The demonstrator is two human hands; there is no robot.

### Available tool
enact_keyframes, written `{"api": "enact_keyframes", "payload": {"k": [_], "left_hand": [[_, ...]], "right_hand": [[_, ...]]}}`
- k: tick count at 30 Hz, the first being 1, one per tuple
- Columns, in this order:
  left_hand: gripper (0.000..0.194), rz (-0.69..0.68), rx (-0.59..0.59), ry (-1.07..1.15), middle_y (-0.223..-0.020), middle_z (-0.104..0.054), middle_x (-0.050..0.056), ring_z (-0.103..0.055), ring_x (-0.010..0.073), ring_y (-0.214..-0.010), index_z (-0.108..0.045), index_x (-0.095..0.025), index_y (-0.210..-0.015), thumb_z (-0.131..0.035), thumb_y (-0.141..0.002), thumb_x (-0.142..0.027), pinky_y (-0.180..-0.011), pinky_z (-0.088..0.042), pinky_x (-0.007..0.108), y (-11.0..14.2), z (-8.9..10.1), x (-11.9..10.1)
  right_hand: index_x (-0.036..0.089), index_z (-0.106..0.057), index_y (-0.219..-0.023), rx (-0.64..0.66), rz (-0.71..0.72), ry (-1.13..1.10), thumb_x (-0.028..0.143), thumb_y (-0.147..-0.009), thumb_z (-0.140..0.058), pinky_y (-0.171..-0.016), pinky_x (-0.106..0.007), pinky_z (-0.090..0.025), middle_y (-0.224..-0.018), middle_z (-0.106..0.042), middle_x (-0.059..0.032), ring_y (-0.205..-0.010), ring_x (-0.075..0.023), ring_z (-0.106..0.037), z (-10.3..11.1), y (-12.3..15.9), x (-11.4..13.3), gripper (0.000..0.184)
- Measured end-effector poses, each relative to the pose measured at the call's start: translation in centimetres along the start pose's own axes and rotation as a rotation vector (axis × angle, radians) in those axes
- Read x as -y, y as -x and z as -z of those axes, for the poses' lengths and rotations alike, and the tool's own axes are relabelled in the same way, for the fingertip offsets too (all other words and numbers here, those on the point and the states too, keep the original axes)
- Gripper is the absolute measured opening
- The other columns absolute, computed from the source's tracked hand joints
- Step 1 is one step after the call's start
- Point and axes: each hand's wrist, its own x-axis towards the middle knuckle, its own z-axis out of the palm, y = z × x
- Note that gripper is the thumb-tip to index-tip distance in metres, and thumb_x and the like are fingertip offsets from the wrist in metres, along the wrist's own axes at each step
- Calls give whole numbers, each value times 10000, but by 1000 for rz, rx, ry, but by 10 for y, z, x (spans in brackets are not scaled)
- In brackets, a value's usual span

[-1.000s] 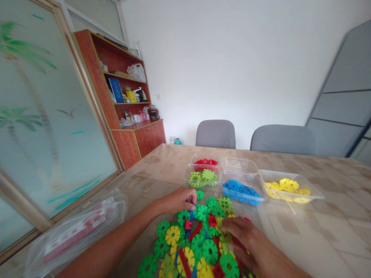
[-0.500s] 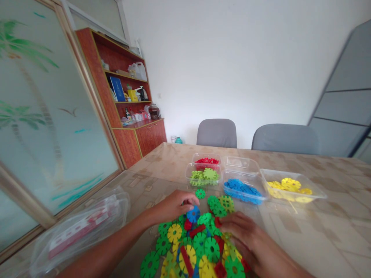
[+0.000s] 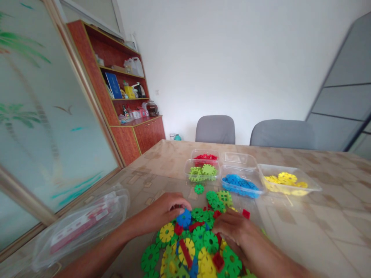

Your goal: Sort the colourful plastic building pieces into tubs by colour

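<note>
The table (image 3: pixel 304 227) bears tubs (image 3: pixel 313 185) beyond the pile (image 3: pixel 199 238); left fingers (image 3: pixel 180 200) pinch a blue disc (image 3: pixel 183 219), grip of right fingers (image 3: pixel 225 224) unclear.

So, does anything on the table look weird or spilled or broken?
A green disc lies by itself just outside the mixed pile, near the tub of light-green pieces. It looks odd because most green discs are heaped together. No tub looks tipped, and I see nothing broken.
</note>
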Motion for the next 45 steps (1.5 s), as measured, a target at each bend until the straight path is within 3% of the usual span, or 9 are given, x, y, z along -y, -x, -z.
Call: {"api": "enact_keyframes", "payload": {"k": [4,8,11,18,23,31,37,41,45], "left_hand": [[235,29,-8,-8,-898,-692,19,-627,167,-822,-685,-194,-961,-456,-948,-247,-741,-423,216,8,3,0],[205,32,90,-23,-915,-696,11,-631,165,-854,-690,-212,-966,-488,-953,-246,-773,-418,214,17,-1,3],[173,46,57,-32,-928,-697,15,-632,168,-863,-680,-211,-989,-515,-941,-236,-771,-422,213,19,-5,8],[203,69,44,-169,-907,-667,17,-625,170,-861,-668,-214,-1001,-475,-941,-194,-762,-414,220,8,-7,16],[202,110,63,-257,-920,-625,28,-608,203,-896,-665,-246,-1032,-483,-944,-253,-770,-411,256,-4,-8,18],[142,124,89,-272,-927,-572,18,-582,190,-898,-639,-239,-955,-521,-906,-178,-759,-400,251,7,-4,21],[163,124,63,-263,-958,-555,27,-572,188,-931,-641,-228,-986,-499,-924,-175,-803,-402,253,3,-5,21],[219,116,118,-234,-1012,-561,28,-577,205,-955,-638,-251,-1086,-613,-870,-228,-818,-417,255,-7,-5,13],[308,140,155,-218,-1010,-559,32,-575,227,-951,-639,-234,-1075,-715,-776,-220,-787,-425,266,-14,-3,9]], "right_hand": [[232,-687,-967,89,12,25,37,-866,-541,-789,-273,-446,-944,-697,-10,-921,-189,-597,-9,-15,2,264],[222,-704,-975,86,-95,99,76,-903,-509,-883,-313,-436,-967,-694,-45,-985,-218,-596,-16,-33,2,254],[212,-697,-1031,106,-160,111,98,-862,-561,-935,-363,-424,-998,-686,-69,-1038,-255,-581,-17,-40,2,245],[146,-671,-1093,146,-267,44,131,-774,-649,-1024,-459,-349,-1199,-609,-142,-1169,-320,-497,-15,-38,-2,320],[144,-665,-1036,125,-285,-37,73,-734,-662,-981,-347,-388,-1133,-623,-99,-1120,-250,-525,-17,-36,-6,310],[152,-627,-1188,138,-271,-48,193,-726,-720,-1057,-410,-309,-1274,-566,-132,-1207,-302,-463,-27,-35,-11,472],[155,-640,-1055,95,-290,-118,107,-667,-727,-930,-335,-397,-1131,-621,-93,-1091,-251,-528,-30,-40,-9,401],[198,-649,-931,58,-323,-160,78,-726,-604,-750,-290,-433,-915,-657,-26,-880,-204,-600,-23,-35,-15,242],[206,-662,-970,101,-330,-131,102,-762,-560,-745,-315,-449,-907,-662,-41,-871,-218,-610,-8,-23,-26,254]]}}
